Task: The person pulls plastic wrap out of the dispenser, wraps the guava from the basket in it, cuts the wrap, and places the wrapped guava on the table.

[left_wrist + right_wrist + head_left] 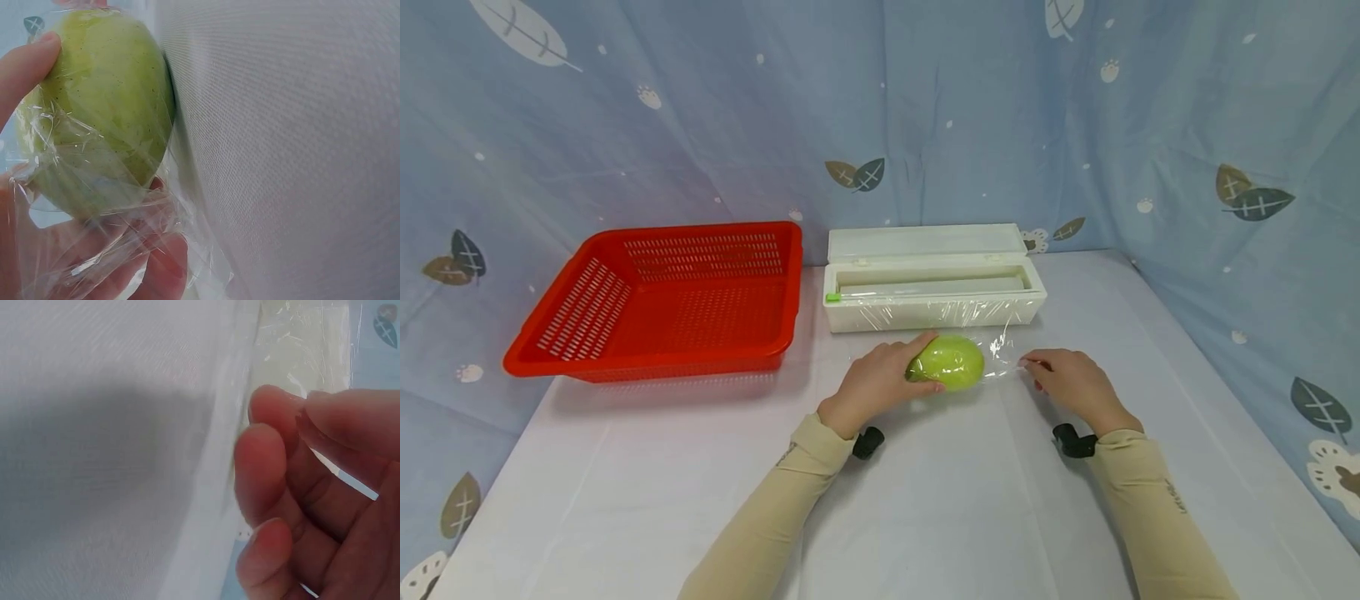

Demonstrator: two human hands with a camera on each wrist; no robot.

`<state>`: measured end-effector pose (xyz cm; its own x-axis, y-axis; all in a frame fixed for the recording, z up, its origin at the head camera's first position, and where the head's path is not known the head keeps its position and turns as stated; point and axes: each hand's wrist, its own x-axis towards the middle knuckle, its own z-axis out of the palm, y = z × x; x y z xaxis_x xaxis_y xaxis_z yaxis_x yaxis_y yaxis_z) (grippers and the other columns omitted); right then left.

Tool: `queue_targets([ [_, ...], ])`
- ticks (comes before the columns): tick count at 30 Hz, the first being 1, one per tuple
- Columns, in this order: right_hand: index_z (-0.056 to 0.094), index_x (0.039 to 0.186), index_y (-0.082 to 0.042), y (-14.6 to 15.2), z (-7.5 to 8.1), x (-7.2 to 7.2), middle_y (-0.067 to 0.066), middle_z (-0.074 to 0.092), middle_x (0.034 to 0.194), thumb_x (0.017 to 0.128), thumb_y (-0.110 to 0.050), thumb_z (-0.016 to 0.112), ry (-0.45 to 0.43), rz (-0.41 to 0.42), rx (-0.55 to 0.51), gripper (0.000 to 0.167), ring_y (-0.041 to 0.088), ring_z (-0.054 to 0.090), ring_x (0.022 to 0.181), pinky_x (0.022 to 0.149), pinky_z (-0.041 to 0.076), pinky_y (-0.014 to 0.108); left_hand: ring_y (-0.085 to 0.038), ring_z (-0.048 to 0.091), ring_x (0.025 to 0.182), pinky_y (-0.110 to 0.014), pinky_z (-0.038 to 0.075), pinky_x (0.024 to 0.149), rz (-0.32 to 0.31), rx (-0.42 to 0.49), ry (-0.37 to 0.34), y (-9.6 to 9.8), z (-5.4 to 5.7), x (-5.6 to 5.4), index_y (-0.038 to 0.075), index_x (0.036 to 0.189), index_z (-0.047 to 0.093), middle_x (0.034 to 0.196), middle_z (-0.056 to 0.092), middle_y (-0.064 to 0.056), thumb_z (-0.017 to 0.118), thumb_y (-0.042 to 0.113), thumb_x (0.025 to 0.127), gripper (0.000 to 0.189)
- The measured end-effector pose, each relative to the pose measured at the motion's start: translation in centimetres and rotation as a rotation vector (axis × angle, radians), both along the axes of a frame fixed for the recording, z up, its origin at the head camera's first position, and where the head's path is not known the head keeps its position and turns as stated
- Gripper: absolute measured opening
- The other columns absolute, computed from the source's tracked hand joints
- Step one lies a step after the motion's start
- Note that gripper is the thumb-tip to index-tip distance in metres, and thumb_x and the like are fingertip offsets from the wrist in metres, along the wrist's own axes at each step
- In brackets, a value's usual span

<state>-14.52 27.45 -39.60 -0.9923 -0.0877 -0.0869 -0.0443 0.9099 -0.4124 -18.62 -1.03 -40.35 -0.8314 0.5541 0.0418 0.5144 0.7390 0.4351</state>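
Observation:
In the head view a green mango [957, 363], oval and glossy under clear cling film [1000, 360], lies over the white table in front of the film box. My left hand [880, 377] grips it from the left, thumb on the near side. The left wrist view shows wrinkled film around the mango [109, 106] and bunched across the curled fingers [165, 265]. Off to the right, my right hand [1075, 383] pinches the film's loose end between thumb and index finger. Its other fingers [259, 465] curl inward in the right wrist view.
Just behind the mango stands a white cling film box [936, 313], lid [925, 243] raised, a roll [932, 287] inside and a green slider [832, 297] at its left end. A red plastic basket [700, 364] sits back left. A blue patterned curtain [925, 108] hangs behind.

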Motion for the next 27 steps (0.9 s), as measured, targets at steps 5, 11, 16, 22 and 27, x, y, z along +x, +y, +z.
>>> queue_targets([
  [5,0.062,0.108,-0.012,-0.4,0.1,-0.2,-0.002,0.058,0.068,0.092,-0.023,0.050,0.064,-0.013,-0.097,0.023,0.015,0.052,0.063,0.059,0.040,0.030,-0.017,0.051,0.096,-0.039,0.046,0.063,0.003,0.008,0.004,0.0,0.2,0.1,0.039,0.138,0.025,0.107,0.057,0.002,0.054,0.069,0.070,0.080],
  [11,0.063,0.102,-0.009,-1.6,0.4,-0.4,0.003,0.064,0.076,0.091,-0.028,0.050,0.131,-0.064,-0.312,0.025,0.022,0.057,0.067,0.061,0.046,0.032,-0.017,0.051,0.098,-0.039,0.046,0.065,0.004,0.008,0.005,-0.1,0.1,0.2,0.039,0.138,0.025,0.109,0.056,0.002,0.052,0.070,0.070,0.080],
  [16,0.064,0.100,-0.013,-1.7,-2.0,-1.8,0.004,0.064,0.083,0.088,-0.044,0.049,0.144,-0.163,-0.535,0.036,0.019,0.060,0.074,0.053,0.048,0.032,-0.015,0.051,0.096,-0.037,0.046,0.063,-0.002,0.007,0.008,-0.1,0.0,0.1,0.038,0.139,0.026,0.107,0.057,0.003,0.051,0.072,0.069,0.081],
  [22,0.064,0.100,-0.014,-1.9,-6.2,-4.6,0.006,0.063,0.091,0.080,-0.055,0.055,0.213,-0.247,-0.810,0.046,0.018,0.060,0.081,0.061,0.050,0.026,-0.015,0.051,0.094,-0.037,0.046,0.063,-0.002,0.005,0.014,0.0,0.0,0.1,0.037,0.139,0.027,0.107,0.057,0.002,0.052,0.070,0.069,0.081],
  [27,0.063,0.103,-0.006,-4.6,-3.8,-3.5,0.008,0.062,0.099,0.081,-0.048,0.058,0.188,-0.272,-0.937,0.047,0.017,0.059,0.087,0.069,0.050,0.024,-0.016,0.051,0.094,-0.037,0.046,0.064,0.000,0.010,0.009,-0.1,0.2,0.3,0.035,0.139,0.028,0.108,0.057,0.001,0.055,0.067,0.071,0.080],
])
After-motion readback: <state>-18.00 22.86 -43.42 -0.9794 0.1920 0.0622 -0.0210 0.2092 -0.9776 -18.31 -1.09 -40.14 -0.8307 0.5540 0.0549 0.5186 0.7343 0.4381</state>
